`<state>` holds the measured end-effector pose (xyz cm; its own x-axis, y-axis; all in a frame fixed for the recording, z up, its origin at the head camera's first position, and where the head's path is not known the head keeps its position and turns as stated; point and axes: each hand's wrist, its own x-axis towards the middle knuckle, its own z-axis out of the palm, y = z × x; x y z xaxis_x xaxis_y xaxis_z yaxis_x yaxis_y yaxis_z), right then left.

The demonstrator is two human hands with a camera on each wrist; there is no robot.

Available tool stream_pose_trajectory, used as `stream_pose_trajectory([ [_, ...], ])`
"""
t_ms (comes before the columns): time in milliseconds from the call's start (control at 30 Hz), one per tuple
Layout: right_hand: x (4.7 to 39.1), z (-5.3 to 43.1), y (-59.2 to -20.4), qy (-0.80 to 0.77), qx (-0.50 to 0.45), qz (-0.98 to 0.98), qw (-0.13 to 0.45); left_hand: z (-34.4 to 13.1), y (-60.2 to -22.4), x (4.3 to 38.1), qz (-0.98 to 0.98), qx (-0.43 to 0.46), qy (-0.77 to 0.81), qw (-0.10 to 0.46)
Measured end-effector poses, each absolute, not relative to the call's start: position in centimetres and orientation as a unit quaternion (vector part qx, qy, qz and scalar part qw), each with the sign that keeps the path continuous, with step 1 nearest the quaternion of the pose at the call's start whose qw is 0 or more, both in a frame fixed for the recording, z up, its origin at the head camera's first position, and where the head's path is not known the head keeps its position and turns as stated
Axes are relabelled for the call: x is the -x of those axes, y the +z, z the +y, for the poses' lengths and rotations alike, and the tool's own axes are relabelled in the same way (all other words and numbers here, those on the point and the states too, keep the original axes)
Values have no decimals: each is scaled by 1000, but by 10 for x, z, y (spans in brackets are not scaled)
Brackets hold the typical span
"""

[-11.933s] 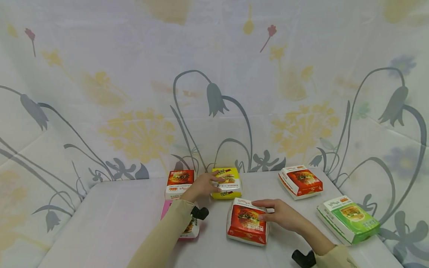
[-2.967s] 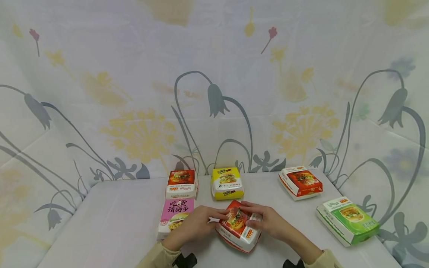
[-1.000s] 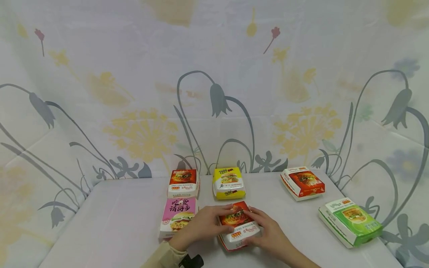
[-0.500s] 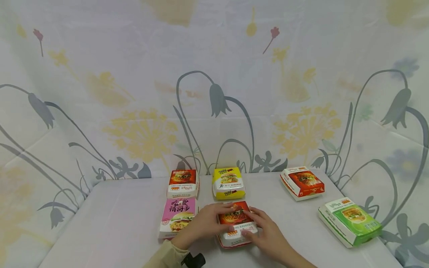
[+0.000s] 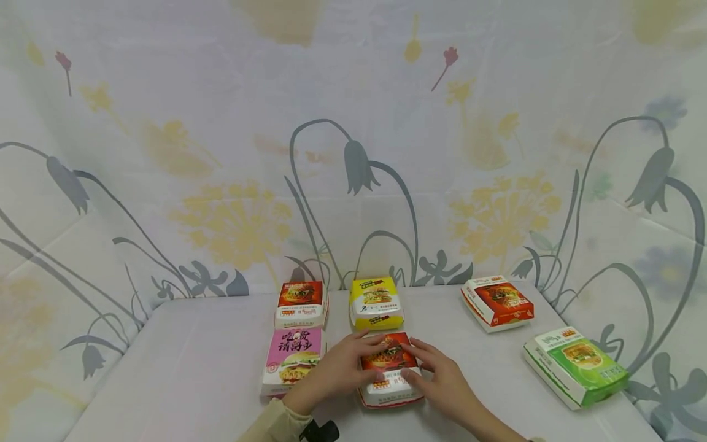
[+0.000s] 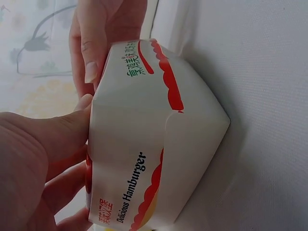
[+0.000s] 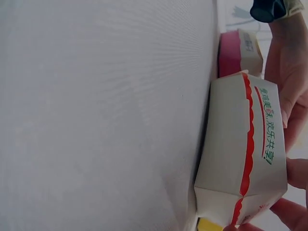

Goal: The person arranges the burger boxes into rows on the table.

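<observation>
Straightening under left hand (image 5: 341,367) and right hand (image 5: 443,385), fingers (image 5: 425,355) loosely spread, the near red box (image 5: 391,388) nearly aligns with the yellow box (image 5: 377,304) at twelve o'clock.

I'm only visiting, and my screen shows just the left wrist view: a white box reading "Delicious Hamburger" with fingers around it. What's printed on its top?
Observer: From the head view, the hamburger box carries a burger picture on a red panel on top.
Visitor: Tasty! Is that the only box there?
Observer: No, the head view shows five others on the table: a pink box, a yellow box, a green box, a red-and-white box at the far left and another at the far right.
</observation>
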<state>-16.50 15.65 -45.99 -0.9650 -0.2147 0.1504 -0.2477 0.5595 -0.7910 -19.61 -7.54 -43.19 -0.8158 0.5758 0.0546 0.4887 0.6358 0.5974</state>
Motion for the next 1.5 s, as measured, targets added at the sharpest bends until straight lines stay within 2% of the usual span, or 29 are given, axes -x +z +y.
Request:
stream_pose_trajectory([
  [600, 164, 150, -458, 456, -91, -885, 21, -78, -437, 192, 910, -321, 262, -4],
  [1500, 176, 146, -463, 455, -89, -886, 18, -78, -437, 194, 920, -279, 275, 30],
])
